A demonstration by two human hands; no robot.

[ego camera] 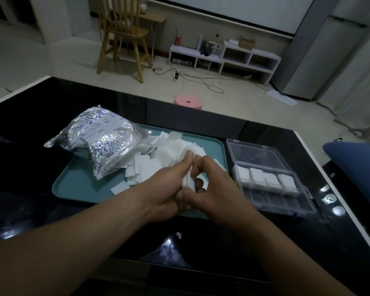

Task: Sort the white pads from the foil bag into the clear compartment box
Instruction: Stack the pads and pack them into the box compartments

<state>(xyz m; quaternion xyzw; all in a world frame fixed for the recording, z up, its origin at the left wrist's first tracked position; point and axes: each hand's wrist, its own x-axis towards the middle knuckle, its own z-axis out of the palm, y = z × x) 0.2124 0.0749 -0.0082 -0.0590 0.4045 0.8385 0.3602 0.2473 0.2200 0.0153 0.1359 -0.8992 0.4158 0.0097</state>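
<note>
Your fingers [201,167] are pinching a stack of white pads [188,184] just left of the clear compartment box [273,199]; your right hand [214,189] is sitting nearer it.

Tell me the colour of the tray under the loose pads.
Teal, a pale blue-green. The head view shows the tray best, beneath the white pads.

Left hand [166,190], right hand [214,189] grip pads [188,184] (over tray [77,186]).

dim, bluish picture; small bright glare spots on the glossy black surface [41,189], dark vignetted corners, wide-angle bending at the edges, slight softness throughout.
</note>
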